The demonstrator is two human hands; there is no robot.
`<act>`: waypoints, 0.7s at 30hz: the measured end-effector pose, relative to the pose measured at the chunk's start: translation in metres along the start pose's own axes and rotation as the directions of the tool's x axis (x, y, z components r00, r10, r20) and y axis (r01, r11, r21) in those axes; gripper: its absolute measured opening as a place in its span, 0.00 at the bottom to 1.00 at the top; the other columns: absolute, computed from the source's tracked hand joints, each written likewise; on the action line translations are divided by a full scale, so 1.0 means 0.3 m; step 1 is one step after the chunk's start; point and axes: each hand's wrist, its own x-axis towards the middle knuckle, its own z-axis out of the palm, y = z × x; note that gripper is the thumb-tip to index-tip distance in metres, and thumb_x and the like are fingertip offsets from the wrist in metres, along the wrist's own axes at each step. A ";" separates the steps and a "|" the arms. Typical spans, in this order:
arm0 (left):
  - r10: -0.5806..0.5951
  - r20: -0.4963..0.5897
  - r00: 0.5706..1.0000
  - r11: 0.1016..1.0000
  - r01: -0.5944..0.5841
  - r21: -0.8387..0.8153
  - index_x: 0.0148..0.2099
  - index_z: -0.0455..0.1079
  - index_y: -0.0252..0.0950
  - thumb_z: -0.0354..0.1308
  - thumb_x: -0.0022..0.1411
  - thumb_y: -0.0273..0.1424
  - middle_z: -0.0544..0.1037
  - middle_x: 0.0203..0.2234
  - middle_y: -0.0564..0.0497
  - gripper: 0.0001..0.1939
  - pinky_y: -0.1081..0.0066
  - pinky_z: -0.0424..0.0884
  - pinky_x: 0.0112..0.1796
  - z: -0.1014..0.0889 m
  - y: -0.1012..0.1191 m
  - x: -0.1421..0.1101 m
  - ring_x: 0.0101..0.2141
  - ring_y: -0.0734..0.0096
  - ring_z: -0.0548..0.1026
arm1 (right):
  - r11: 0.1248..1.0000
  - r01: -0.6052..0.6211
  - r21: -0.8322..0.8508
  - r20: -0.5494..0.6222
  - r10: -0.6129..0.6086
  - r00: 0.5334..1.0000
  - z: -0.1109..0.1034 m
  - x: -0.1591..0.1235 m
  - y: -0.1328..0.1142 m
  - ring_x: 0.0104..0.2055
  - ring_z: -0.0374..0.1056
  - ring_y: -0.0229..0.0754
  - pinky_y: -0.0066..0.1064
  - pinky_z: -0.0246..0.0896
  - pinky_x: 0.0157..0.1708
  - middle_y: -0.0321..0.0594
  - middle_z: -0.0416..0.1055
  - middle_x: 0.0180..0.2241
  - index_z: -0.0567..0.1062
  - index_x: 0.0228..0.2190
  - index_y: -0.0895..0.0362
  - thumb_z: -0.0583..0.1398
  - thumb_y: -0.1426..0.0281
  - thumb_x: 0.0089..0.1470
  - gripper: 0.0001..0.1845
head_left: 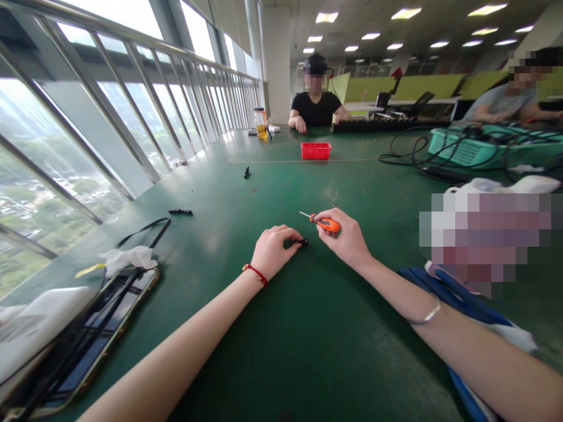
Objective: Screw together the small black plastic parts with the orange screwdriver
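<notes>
My right hand point(345, 239) is closed around the orange and grey handle of a screwdriver point(328, 224). Its thin metal shaft points left and slightly up, clear of the table. Close by on the left, my left hand point(275, 251) pinches a small black part point(301, 241) between thumb and fingers, low over the green table. Much of that part is covered by my fingers, so its exact kind cannot be made out. The screwdriver's tip is above the black part and apart from it.
Two more small black pieces point(180, 211) point(247, 172) lie farther left. Beyond stands a red basket point(315, 151), with a person point(314, 105) seated behind. A phone point(127, 302) lies at left, beside railings. Cables and a teal basket point(466, 149) occupy the right, above a blue bag point(466, 296).
</notes>
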 end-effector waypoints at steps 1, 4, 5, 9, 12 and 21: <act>-0.001 -0.003 1.000 1.000 0.001 -0.007 0.35 0.75 0.39 0.58 0.56 0.29 0.78 0.33 0.53 0.05 0.68 0.68 0.43 0.001 -0.002 0.000 0.37 0.67 0.74 | 1.000 0.001 0.003 0.004 -0.001 1.000 0.000 -0.001 -0.002 0.37 0.68 0.41 0.32 0.62 0.37 0.39 0.72 0.36 0.71 0.34 0.54 0.57 0.71 0.49 0.07; -0.014 -0.008 1.000 0.999 0.013 -0.031 0.34 0.75 0.39 0.59 0.55 0.29 0.78 0.33 0.53 0.04 0.68 0.68 0.42 0.001 -0.006 -0.001 0.37 0.67 0.74 | 0.998 -0.045 0.031 -0.003 0.046 0.999 -0.004 0.001 -0.015 0.29 0.66 0.38 0.30 0.61 0.32 0.37 0.72 0.33 0.70 0.34 0.54 0.58 0.68 0.50 0.06; -0.020 -0.009 1.000 0.999 0.019 -0.038 0.34 0.75 0.39 0.59 0.55 0.29 0.78 0.32 0.53 0.05 0.69 0.69 0.41 0.002 -0.007 -0.001 0.36 0.67 0.74 | 0.996 -0.074 0.043 -0.023 0.075 0.997 -0.009 0.005 -0.022 0.26 0.64 0.36 0.29 0.61 0.30 0.36 0.71 0.31 0.69 0.34 0.54 0.58 0.66 0.50 0.07; -0.047 -0.011 0.999 0.997 0.046 -0.069 0.34 0.75 0.38 0.59 0.54 0.29 0.78 0.32 0.53 0.05 0.68 0.69 0.40 0.004 -0.010 0.002 0.36 0.67 0.74 | 0.987 -0.089 0.136 -0.221 0.118 0.968 -0.052 0.040 -0.057 0.25 0.62 0.35 0.27 0.58 0.25 0.33 0.65 0.27 0.64 0.32 0.54 0.61 0.63 0.48 0.12; -0.060 -0.003 0.998 0.992 0.060 -0.109 0.34 0.75 0.38 0.60 0.53 0.30 0.78 0.32 0.53 0.04 0.68 0.69 0.39 0.005 -0.015 0.007 0.35 0.67 0.74 | 0.991 0.003 0.131 -0.356 0.044 0.933 -0.088 0.070 -0.084 0.24 0.59 0.33 0.27 0.57 0.25 0.31 0.60 0.25 0.61 0.28 0.53 0.60 0.62 0.50 0.12; -0.079 0.037 0.996 0.972 0.085 -0.218 0.33 0.74 0.36 0.61 0.51 0.29 0.79 0.30 0.52 0.05 0.69 0.69 0.38 0.007 -0.028 0.014 0.34 0.68 0.75 | 0.989 0.087 0.118 -0.285 -0.050 0.957 -0.089 0.069 -0.116 0.26 0.58 0.34 0.27 0.56 0.27 0.31 0.59 0.24 0.61 0.26 0.53 0.61 0.64 0.50 0.12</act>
